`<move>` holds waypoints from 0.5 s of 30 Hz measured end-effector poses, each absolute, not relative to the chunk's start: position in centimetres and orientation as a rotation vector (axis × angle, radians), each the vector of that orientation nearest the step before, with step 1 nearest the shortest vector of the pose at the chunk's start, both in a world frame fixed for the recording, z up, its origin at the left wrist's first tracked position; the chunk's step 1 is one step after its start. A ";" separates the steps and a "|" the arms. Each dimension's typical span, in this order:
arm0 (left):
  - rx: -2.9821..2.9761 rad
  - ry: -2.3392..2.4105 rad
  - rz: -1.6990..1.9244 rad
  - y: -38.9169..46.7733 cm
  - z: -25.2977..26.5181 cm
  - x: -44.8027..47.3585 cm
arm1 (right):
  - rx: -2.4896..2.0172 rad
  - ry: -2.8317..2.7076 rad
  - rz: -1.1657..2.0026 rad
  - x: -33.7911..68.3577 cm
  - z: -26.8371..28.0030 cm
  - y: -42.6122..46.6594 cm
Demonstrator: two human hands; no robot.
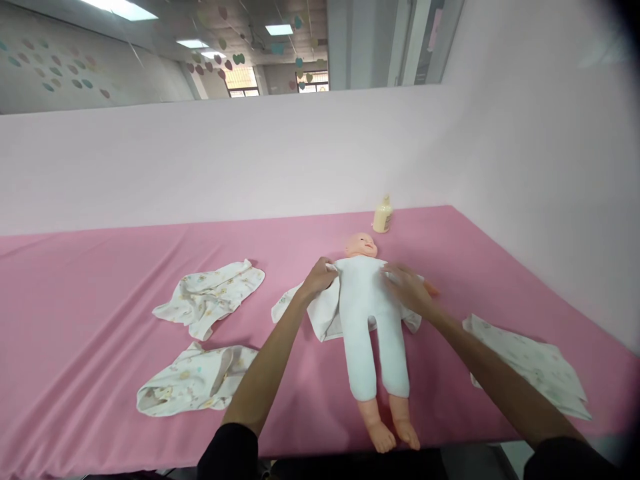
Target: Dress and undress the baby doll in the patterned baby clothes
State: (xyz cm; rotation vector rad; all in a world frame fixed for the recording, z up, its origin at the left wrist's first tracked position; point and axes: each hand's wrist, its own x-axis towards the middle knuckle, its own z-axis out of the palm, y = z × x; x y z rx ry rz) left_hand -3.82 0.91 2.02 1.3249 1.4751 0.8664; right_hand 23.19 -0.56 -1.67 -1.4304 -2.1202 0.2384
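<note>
A baby doll (pixel 363 287) is lying on its back on the pink-covered counter (pixel 75 300), its head pointing toward the wall and its feet reaching the near edge; its soft white cloth torso and legs are looking plump and plain, while its smooth peach-coloured head and bare moulded feet are standing out against them; a white garment (pixel 327 313) is spreading out beneath it, showing on both sides; the left hand (pixel 318 277) is bending in beside one shoulder, its grip clamping on the garment's edge; the right hand (pixel 406 287) is resting along the doll's other side, blurring, and I cannot tell whether its grip is closing on anything; one peach-coloured doll hand is poking out just beyond it; a pale yellow bottle (pixel 383 217) is standing near the head.
</note>
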 end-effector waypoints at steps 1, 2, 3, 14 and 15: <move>1.331 1.444 0.893 1.1 2.2 -2.9 | -1.500 -2.031 0.255 24.3 -2.3 -0.9; 1.333 1.416 0.911 1.2 2.4 -2.0 | -1.573 -1.935 0.261 25.4 -2.9 -1.2; 1.334 1.384 0.921 1.1 2.6 -1.2 | -1.652 -1.838 0.261 26.5 -3.4 -1.3; 2.362 1.366 0.528 1.1 4.0 6.5 | -1.951 -1.455 0.748 32.1 -3.7 -0.1; 2.474 1.347 0.423 1.7 3.8 7.6 | -1.948 -1.467 0.734 32.1 -3.8 0.0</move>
